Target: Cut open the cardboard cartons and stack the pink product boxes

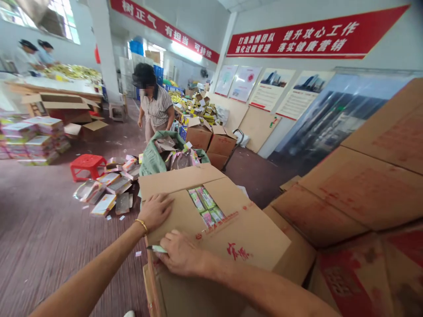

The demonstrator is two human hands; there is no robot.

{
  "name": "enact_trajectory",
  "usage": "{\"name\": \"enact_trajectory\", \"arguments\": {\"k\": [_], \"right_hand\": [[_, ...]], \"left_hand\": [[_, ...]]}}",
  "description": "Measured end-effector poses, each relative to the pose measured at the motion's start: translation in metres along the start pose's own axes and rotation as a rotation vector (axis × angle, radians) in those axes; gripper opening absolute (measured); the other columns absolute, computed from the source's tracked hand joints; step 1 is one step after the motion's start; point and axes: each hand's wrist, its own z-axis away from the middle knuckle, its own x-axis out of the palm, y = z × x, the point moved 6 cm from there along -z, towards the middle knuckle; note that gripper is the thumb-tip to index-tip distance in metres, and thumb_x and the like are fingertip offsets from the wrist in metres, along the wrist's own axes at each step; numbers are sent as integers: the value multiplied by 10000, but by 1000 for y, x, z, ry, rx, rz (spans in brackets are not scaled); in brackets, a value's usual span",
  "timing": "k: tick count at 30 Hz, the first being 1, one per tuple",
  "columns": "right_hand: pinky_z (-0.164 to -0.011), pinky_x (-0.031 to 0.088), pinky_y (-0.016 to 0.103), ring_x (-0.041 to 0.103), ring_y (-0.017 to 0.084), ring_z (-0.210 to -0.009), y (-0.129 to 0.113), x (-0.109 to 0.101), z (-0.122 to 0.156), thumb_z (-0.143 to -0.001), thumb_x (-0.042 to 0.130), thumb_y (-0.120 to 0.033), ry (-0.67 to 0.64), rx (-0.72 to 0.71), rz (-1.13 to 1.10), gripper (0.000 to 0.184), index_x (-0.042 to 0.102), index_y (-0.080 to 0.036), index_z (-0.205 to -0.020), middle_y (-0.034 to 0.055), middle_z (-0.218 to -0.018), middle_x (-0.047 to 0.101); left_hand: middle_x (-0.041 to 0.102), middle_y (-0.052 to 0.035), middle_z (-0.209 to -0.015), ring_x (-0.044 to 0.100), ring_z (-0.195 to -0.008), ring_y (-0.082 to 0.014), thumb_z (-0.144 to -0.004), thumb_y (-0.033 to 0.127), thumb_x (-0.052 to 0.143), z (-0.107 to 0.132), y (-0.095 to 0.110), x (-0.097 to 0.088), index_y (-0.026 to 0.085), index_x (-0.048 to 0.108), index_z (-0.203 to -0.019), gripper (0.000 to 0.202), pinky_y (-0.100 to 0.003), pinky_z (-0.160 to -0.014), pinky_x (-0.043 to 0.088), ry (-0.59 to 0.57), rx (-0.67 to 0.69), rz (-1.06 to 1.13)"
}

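Note:
A brown cardboard carton [231, 229] with red print stands in front of me, its top flaps nearly closed; colourful packets [206, 204] show through the gap. My left hand [155, 211] lies flat on the left flap with fingers spread; a gold bracelet circles the wrist. My right hand [180, 254] rests at the carton's near corner, fingers curled around a small pale green tool [157, 249] whose tip points left along the edge.
Stacked cartons [363, 189] rise at the right. A green sack of scraps [172, 154], a red stool [86, 164] and loose packets [109, 189] lie on the floor. A person in a striped shirt [155, 108] bends over boxes; two more people stand far left.

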Motion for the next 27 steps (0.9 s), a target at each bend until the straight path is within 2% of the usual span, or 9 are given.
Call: {"name": "enact_trajectory", "arguments": {"k": [3, 6, 10, 12, 14, 17, 20, 23, 27], "right_hand": [[-792, 457, 337, 570, 224, -966, -2, -6, 3, -992, 445, -426, 16, -10, -18, 335, 637, -152, -995, 86, -1032, 659], [-778, 440, 301, 583, 189, -917, 16, -16, 11, -1007, 437, -383, 64, 47, -145, 280, 619, -170, -1013, 55, -998, 671], [-825, 410, 281, 567, 178, -979, 90, -42, 43, -1002, 447, -257, 262, 352, -158, 210, 623, -144, -1020, 86, -1061, 659], [-844, 401, 292, 555, 202, -1020, 126, -45, 62, -1003, 450, -286, 260, 482, -61, 254, 646, -126, -981, 112, -1051, 665], [-838, 401, 289, 560, 206, -1007, 147, -39, 73, -1014, 419, -337, 195, 502, -18, 328, 667, -133, -949, 107, -1000, 682], [-847, 408, 286, 572, 202, -997, 154, -27, 79, -1021, 387, -363, 150, 473, -13, 369, 686, -151, -984, 91, -993, 693], [-871, 413, 289, 585, 207, -1021, 149, -23, 76, -1014, 389, -332, 155, 490, -6, 351, 691, -151, -1007, 97, -1041, 697], [-836, 429, 297, 624, 217, -971, 146, -21, 71, -1011, 380, -351, 130, 522, -1, 373, 698, -157, -1010, 111, -1008, 709], [-739, 430, 296, 661, 227, -870, 146, -19, 66, -996, 387, -441, 142, 603, -1, 421, 705, -165, -991, 115, -926, 722]], "left_hand": [[527, -94, -1399, 472, -1271, -288, -943, 366, 367, -4, 2, 1, 245, 596, -1333, 468, -471, -1068, 375, -11, 3, -31], [515, -104, -1409, 471, -1273, -297, -951, 384, 333, -8, 2, 3, 239, 587, -1346, 491, -471, -1066, 376, -20, 6, -52], [498, -117, -1420, 464, -1287, -300, -964, 383, 301, -10, 4, 4, 247, 558, -1378, 506, -468, -1077, 358, -32, 19, -104], [467, -130, -1448, 414, -1345, -315, -973, 391, 302, -11, 14, 7, 282, 516, -1416, 504, -489, -1109, 309, -65, 14, -157], [403, -142, -1505, 324, -1416, -337, -979, 426, 312, -13, 30, 12, 318, 446, -1458, 510, -539, -1143, 225, -124, -1, -184], [296, -150, -1572, 227, -1466, -339, -981, 480, 314, -20, 66, 22, 337, 351, -1500, 540, -601, -1157, 115, -210, 20, -160], [253, -153, -1589, 178, -1483, -329, -978, 510, 314, -29, 93, 29, 350, 293, -1518, 563, -600, -1163, 82, -245, 53, -150], [253, -151, -1589, 168, -1485, -334, -951, 575, 348, -35, 99, 30, 370, 290, -1514, 602, -593, -1166, 73, -249, 50, -150], [293, -115, -1579, 203, -1475, -329, -915, 649, 369, -36, 90, 29, 406, 343, -1487, 622, -564, -1177, 79, -220, 20, -115]]}}
